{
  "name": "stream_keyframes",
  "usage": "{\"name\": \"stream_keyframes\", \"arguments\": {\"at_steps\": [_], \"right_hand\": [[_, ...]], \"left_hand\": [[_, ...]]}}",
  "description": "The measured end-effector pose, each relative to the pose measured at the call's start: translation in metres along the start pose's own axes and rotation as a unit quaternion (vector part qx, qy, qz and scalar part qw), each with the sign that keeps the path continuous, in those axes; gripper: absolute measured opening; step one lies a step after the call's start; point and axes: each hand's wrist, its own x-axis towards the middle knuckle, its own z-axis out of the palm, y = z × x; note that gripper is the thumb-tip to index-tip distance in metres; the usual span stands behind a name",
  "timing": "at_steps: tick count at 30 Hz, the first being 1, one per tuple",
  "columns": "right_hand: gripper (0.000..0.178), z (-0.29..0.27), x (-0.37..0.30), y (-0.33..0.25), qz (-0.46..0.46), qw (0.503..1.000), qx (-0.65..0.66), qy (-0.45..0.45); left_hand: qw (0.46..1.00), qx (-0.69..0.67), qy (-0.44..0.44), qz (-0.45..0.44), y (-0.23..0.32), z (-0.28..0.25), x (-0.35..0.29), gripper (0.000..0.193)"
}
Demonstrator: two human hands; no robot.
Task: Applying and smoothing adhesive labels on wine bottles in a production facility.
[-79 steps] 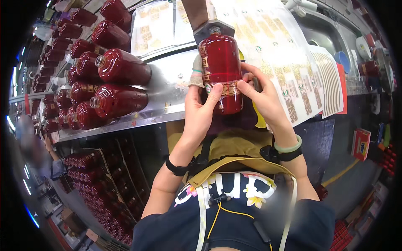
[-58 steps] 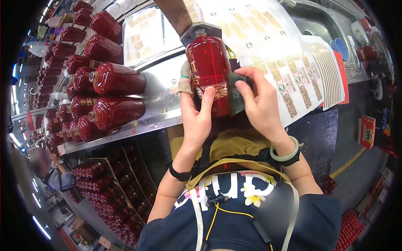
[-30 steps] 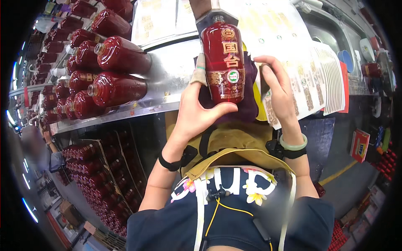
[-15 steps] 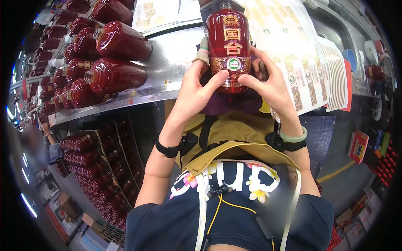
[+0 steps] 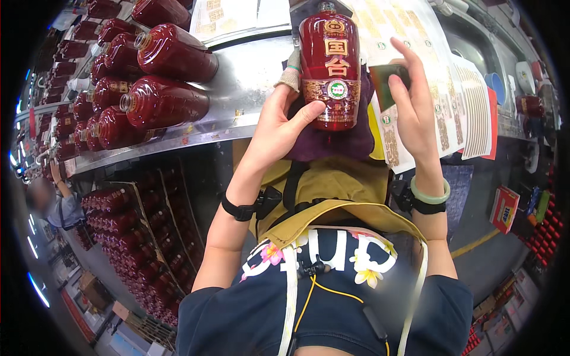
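A dark red glass bottle [image 5: 330, 53] with gold characters and a round white-and-green emblem lies on a dark purple cloth [image 5: 314, 147], its neck pointing away from me. My left hand [image 5: 282, 121] is closed around its left side, thumb on the front near the emblem and a cloth cover [image 5: 289, 78] on a finger. Right of the bottle and apart from it, my right hand [image 5: 415, 101] grips a dark, greenish flat rectangular piece [image 5: 383, 83] between thumb and fingers, above sheets of gold decals [image 5: 439, 77].
Several similar red bottles [image 5: 169, 101] lie on the metal bench [image 5: 237, 77] at left. Racks of bottles [image 5: 127, 237] stand below. A striped paper sheet [image 5: 475, 113] and a blue cup [image 5: 494, 83] are at right. Another person [image 5: 59, 204] is at far left.
My right hand has come off the bottle and moved right, bringing the dark flat piece into clearer view. The bottle has shifted slightly right, with my left hand still on it.
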Motion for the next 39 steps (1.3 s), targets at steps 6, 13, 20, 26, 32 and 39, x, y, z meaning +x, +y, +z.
{"name": "stream_keyframes", "arguments": {"at_steps": [6,13,20,26,32,39], "right_hand": [[0.029,0.007,0.002,-0.024,-0.165,0.981,-0.099,0.027],[0.026,0.01,-0.035,-0.027,-0.442,0.823,-0.312,-0.176],[0.027,0.011,-0.034,-0.026,-0.448,0.828,-0.294,-0.163],[0.032,0.02,-0.032,-0.007,-0.076,0.994,0.036,0.066],[0.026,0.012,-0.034,0.025,0.017,0.993,-0.096,0.073],[0.023,0.019,-0.029,0.002,-0.029,0.993,0.007,0.116]], "left_hand": [[0.999,-0.027,0.005,-0.021,-0.003,-0.001,-0.002,0.062],[0.998,-0.058,0.008,-0.018,-0.004,-0.001,-0.001,0.055],[0.998,-0.041,0.053,-0.022,-0.025,-0.005,-0.011,0.057],[0.85,0.462,0.079,0.242,-0.012,0.01,-0.028,0.083],[0.833,0.52,0.09,0.168,-0.025,0.01,-0.056,0.084],[0.932,0.295,0.146,0.149,-0.021,0.013,-0.034,0.1]]}}
